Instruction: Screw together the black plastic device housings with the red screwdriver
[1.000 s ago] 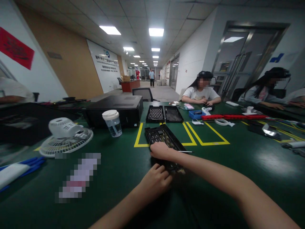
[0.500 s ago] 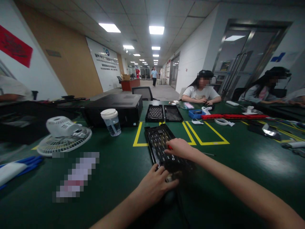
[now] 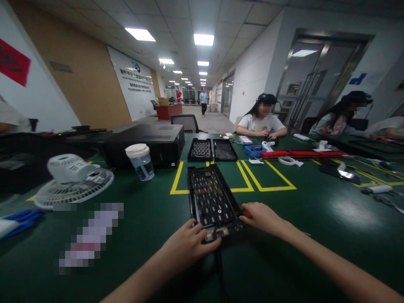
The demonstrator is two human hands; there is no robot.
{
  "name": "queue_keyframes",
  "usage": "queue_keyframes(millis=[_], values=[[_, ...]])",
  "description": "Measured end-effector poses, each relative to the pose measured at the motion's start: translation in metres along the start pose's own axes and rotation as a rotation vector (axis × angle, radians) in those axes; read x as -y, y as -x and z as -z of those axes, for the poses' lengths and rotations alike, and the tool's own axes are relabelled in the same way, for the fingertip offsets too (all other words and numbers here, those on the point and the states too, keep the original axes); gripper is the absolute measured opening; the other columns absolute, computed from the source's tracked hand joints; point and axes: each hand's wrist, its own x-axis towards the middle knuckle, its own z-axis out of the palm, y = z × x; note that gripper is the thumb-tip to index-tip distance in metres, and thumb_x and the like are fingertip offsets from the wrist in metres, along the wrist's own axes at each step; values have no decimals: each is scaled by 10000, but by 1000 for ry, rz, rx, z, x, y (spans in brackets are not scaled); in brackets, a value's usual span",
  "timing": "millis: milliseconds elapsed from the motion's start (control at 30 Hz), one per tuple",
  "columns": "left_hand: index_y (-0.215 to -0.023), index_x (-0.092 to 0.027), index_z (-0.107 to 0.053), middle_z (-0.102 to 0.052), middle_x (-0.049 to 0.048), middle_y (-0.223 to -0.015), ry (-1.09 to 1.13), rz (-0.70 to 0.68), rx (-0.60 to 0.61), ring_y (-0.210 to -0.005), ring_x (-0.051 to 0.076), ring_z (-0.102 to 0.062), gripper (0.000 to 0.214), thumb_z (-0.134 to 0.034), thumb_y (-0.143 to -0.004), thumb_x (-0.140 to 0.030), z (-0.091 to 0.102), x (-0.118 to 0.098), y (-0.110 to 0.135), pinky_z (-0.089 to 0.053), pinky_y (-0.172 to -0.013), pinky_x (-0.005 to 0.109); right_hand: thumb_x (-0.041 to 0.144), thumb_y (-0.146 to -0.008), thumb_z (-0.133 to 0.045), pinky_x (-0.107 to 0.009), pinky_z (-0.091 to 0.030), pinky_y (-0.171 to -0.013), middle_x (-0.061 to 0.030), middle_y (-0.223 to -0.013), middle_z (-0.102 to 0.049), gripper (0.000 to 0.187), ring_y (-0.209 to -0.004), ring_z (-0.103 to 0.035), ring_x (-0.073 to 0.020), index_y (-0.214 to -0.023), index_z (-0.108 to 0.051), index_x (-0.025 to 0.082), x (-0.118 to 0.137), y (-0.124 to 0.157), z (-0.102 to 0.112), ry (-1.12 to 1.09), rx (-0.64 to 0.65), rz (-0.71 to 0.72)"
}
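Note:
A black rectangular plastic case [image 3: 211, 201] lies in front of me, its inside lined with rows of small dark, glossy pieces. My left hand [image 3: 197, 240] grips its near left corner, fingers on the side and thumb along the near edge. Beside that thumb sit small pale parts [image 3: 217, 232] at the case's near end. Just off the near right corner, my right hand [image 3: 260, 216] is closed around a red-handled screwdriver [image 3: 248, 213]. Most of that tool is hidden in the fist; a thin tip of metal shows past the forearm.
Behind the case lie another black case [image 3: 201, 150] and its lid-like half [image 3: 225, 150]. A lidded cup [image 3: 140, 163], a white fan [image 3: 71, 179] and a big black box [image 3: 145, 143] stand left. A blue tray [image 3: 254, 151] and red strip [image 3: 290, 154] lie right. A co-worker [image 3: 261, 120] sits opposite.
My right hand has moved from over the middle of the case to beyond its near right corner, carrying the screwdriver. My left hand stays at the near left corner. The view has turned slightly right.

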Motion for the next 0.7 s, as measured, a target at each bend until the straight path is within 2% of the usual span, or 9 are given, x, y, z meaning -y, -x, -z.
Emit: queue_keyframes(millis=[300, 533, 700], values=[[-1336, -286, -273, -592, 45, -1047, -72, -19, 8, -953, 201, -546, 569, -444, -824, -106, -4, 12, 37, -380, -887, 389, 304, -843, -424, -260, -440, -627, -84, -837, -647, 214, -736, -617, -190, -825, -575, 154, 33, 12, -6, -76, -28, 3], [-1345, -282, -264, -584, 53, -1097, -127, -37, 6, -1044, 214, -523, 586, -415, -821, -68, -8, 24, 55, -365, -936, 410, 284, -848, -402, -253, -450, -633, -88, -850, -642, 217, -752, -613, -179, -843, -571, 147, 45, 8, -10, -151, -29, 16], [-1356, -281, -245, -579, 59, -1112, -160, -45, 12, -1050, 218, -523, 584, -405, -831, -82, -9, 25, 59, -377, -929, 410, 261, -853, -398, -250, -451, -635, -90, -834, -638, 207, -733, -612, -173, -834, -561, 135, 47, 3, -11, -150, -39, 15]])
